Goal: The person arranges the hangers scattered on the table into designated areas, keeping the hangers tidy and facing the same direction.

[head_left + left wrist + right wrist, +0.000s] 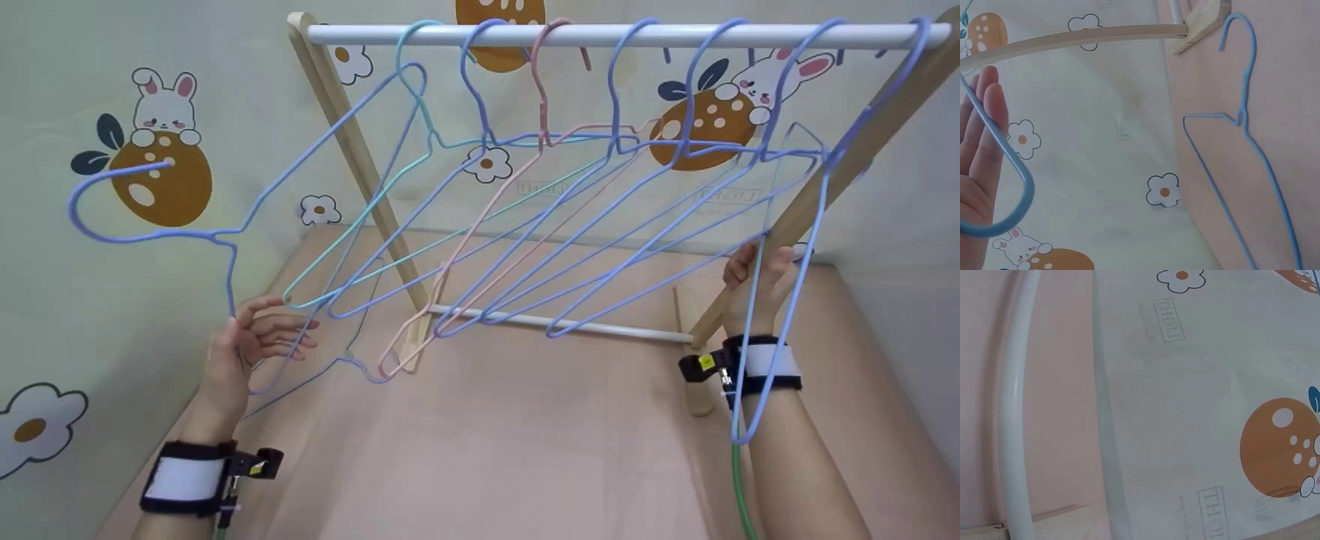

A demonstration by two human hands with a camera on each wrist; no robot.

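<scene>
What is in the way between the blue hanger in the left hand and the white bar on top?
Nothing visible blocks it. The left hand holds the blue hanger up, left of the rack. The white bar carries seven hangers, and its left end, before the teal hanger, looks bare.

Hangers (615, 187) hang on the rack's top rail (600, 35); another hanger (225, 247) is left of them, off the rail.
</scene>
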